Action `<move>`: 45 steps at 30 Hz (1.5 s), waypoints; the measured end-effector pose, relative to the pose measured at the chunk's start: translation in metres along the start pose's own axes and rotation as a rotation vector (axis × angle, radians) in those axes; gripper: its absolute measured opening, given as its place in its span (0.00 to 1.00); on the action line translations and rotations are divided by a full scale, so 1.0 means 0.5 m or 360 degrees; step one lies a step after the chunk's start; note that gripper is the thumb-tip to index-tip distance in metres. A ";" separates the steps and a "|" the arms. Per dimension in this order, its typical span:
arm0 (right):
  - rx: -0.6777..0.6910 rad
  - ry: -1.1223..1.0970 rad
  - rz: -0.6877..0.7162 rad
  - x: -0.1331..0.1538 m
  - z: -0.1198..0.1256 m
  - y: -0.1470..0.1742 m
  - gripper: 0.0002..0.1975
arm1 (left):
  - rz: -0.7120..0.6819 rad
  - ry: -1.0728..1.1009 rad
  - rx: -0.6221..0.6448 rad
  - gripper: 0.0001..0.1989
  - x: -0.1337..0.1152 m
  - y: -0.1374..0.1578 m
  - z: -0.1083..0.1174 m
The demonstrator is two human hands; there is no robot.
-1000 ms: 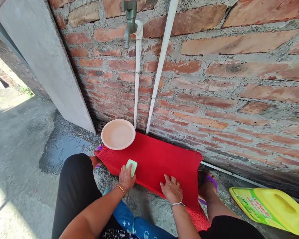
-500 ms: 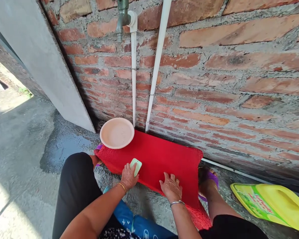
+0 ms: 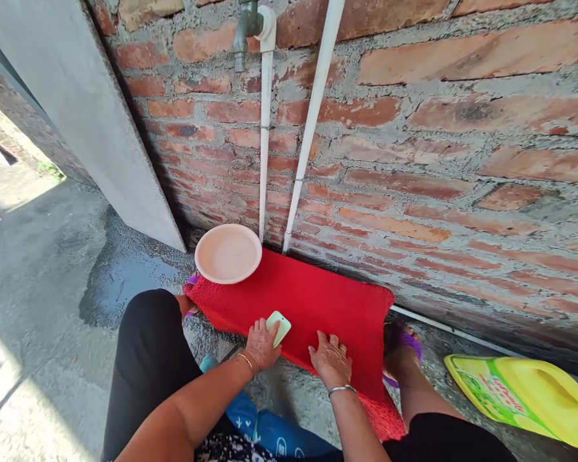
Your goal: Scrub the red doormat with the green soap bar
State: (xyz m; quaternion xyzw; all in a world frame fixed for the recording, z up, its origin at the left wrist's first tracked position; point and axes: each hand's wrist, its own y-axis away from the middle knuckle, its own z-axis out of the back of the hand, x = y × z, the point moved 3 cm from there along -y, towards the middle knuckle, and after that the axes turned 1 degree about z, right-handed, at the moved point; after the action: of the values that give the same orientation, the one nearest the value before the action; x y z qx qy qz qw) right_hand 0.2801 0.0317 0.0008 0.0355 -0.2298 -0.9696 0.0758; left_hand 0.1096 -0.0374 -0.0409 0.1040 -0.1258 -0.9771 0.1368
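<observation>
A red cloth [image 3: 313, 289] with a lacy fringed edge lies spread over a low, flat support hidden beneath it. My left hand [image 3: 262, 344] is closed around a pale green scrub brush [image 3: 280, 326], its smooth back up and a small hole at its tip. The brush rests against the cloth near the front edge; its underside is hidden. To the right, my right hand [image 3: 331, 359] lies flat on the cloth with fingers spread, holding nothing. A pale pink basin [image 3: 228, 253] sits on the cloth's far left corner.
A brick wall [image 3: 414, 160] rises behind the cloth, with white pipes [image 3: 313, 115] and a tap [image 3: 241, 38]. At left leans a grey slab [image 3: 91, 115] beside wet concrete [image 3: 120, 276]. A yellow jug [image 3: 534, 398] lies at right. My feet in purple sandals flank the cloth.
My left hand has slid the brush a short way right and slightly toward me along the cloth. My right hand stays in place. The view has shifted slightly.
</observation>
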 end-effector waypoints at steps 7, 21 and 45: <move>0.0026 -0.0038 0.0025 0.002 0.006 0.000 0.25 | 0.0980 0.0119 -0.0483 0.30 0.215 0.019 0.094; -0.0008 -0.0056 0.0046 0.002 0.001 -0.003 0.23 | -0.0483 -0.0065 0.0056 0.36 0.028 0.079 -0.040; 0.0025 -0.0033 0.0035 0.007 0.003 -0.004 0.25 | 0.0071 0.0052 -0.0114 0.30 0.076 0.039 0.047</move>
State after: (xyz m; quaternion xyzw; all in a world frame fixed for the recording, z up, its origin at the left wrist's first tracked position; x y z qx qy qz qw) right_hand 0.2764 0.0334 0.0011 0.0235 -0.2386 -0.9672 0.0837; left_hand 0.0730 -0.0616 -0.0196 0.1121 -0.0908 -0.9758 0.1642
